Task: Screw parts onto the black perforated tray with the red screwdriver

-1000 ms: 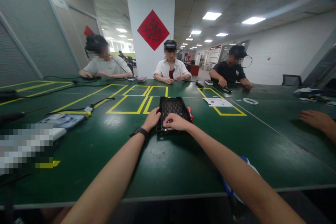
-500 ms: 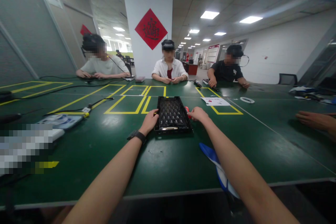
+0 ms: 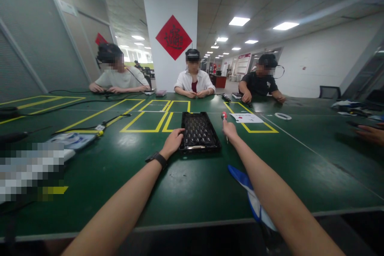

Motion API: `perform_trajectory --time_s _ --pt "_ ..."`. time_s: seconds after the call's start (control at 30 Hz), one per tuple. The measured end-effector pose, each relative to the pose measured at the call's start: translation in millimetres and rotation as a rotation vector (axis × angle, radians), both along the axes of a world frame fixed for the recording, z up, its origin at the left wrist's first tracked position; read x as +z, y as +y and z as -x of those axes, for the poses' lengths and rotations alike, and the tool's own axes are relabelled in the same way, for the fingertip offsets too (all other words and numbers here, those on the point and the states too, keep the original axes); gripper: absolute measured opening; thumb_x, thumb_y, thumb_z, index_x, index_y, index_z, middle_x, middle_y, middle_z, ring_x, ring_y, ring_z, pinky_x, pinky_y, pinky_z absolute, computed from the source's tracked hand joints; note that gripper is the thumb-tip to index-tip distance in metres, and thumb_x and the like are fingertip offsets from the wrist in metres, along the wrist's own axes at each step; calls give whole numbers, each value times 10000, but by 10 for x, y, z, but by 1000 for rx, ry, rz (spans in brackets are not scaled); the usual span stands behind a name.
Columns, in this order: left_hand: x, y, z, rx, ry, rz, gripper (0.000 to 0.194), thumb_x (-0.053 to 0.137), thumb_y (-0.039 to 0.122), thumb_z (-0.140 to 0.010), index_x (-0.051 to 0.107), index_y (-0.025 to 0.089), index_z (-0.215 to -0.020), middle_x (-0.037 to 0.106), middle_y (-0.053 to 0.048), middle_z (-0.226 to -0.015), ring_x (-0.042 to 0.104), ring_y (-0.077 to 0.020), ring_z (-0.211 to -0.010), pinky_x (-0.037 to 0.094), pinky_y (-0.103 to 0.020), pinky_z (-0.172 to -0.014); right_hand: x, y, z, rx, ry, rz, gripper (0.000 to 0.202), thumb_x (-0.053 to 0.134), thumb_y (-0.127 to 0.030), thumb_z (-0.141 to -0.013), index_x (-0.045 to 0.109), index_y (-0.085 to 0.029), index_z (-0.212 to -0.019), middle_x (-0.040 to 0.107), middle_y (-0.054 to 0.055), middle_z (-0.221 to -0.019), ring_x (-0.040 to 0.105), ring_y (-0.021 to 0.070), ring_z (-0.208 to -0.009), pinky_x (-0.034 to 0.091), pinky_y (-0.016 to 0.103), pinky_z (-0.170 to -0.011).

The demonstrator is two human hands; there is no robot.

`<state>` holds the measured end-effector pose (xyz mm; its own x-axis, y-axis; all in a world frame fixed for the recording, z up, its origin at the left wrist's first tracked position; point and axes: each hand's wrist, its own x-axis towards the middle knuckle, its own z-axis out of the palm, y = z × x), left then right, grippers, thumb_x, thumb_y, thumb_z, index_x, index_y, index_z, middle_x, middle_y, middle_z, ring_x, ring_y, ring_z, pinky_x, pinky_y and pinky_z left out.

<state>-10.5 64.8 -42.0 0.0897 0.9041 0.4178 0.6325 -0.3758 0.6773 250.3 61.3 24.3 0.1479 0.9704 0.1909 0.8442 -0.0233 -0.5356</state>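
A black rectangular tray (image 3: 215, 147) lies flat on the table in front of me, its inside covered with rows of small shiny shapes too small to make out. My left hand (image 3: 174, 141) is closed on the tray's left edge, thumb and fingers against its side. To the right of the tray, my right hand (image 3: 229, 130) is closed around a screwdriver (image 3: 224, 116) with a red handle end. Its thin metal shaft points down below the hand, apart from the tray.
A blue and white cloth-like item (image 3: 247, 186) lies by my right forearm. A paper sheet (image 3: 247, 118) and a white ring (image 3: 283, 116) are farther right. Cables and a drill-like black tool (image 3: 13, 137) lie left. Several people sit around; another person's hand (image 3: 370, 132) is at right.
My right hand has lifted the screwdriver away from the tray's right side, turning it upright with the red end up. My left hand stays on the tray's edge.
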Motion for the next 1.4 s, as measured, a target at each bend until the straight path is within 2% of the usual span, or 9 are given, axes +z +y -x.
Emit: perform_trajectory --time_s 0.1,0.17,0.2,0.27,0.37,0.47,1.1,1.27,1.4 --pt "32 -15 -26 -17 -7 -16 399 385 160 -736 565 151 -1091 549 -78 -1137 469 -193 -1089 338 -342 -985 53 5 245 56 247 -125 406 190 -393 -880 430 -146 -1094 654 95 -836 593 111 -599 429 206 -508" --pt "96 -63 -38 -21 -25 -79 389 419 142 -712 580 159 -1066 522 -72 -1171 438 -188 -1131 312 -330 -1007 20 -37 485 276 880 -241 345 272 -442 -858 410 -178 -1034 656 67 -791 559 89 -521 413 193 -468" --pt "139 -97 -42 -16 -46 -128 386 443 137 -699 585 173 -1056 498 -62 -1204 420 -186 -1152 301 -323 -1015 -11 -69 601 388 1063 -231 322 335 -464 -836 402 -191 -993 653 45 -753 550 81 -499 404 180 -453" --pt "234 -171 -47 -90 -98 -148 339 457 167 -716 599 181 -1024 542 -54 -1139 479 -174 -1076 348 -312 -968 -79 -144 785 483 1192 -231 304 414 -477 -805 377 -203 -930 631 -1 -660 520 64 -435 373 153 -407" --pt "349 -267 -52 -256 -148 -4 273 490 325 -751 635 152 -905 639 -44 -843 571 -158 -796 443 -294 -787 -136 -240 896 511 1198 -293 310 451 -477 -793 352 -211 -917 608 -30 -616 515 57 -409 361 137 -385" --pt "398 -315 -61 -296 -160 55 300 591 404 -676 656 132 -787 648 -42 -734 565 -150 -697 442 -269 -700 -131 -291 890 528 1175 -329 335 467 -488 -783 343 -218 -939 599 -39 -617 528 62 -412 369 139 -386" --pt "400 -309 -86 -387 -155 125 304 652 406 -627 653 115 -716 646 -40 -659 538 -112 -580 403 -222 -569 -102 -355 907 655 1145 -261 337 461 -455 -786 433 -210 -1016 593 -30 -660 510 53 -416 407 164 -429" --pt "400 -317 -82 -518 -213 206 305 580 408 -699 662 116 -738 665 -59 -711 557 -120 -611 420 -235 -601 -87 -367 907 676 1167 -201 359 411 -458 -808 416 -205 -1063 590 -28 -659 515 61 -409 422 180 -431" --pt "403 -344 -110 -456 -251 182 302 634 403 -643 641 121 -751 638 -30 -674 535 -102 -580 405 -226 -581 -97 -367 913 683 1166 -231 312 404 -441 -818 417 -206 -1023 587 -32 -661 521 56 -418 406 165 -426"
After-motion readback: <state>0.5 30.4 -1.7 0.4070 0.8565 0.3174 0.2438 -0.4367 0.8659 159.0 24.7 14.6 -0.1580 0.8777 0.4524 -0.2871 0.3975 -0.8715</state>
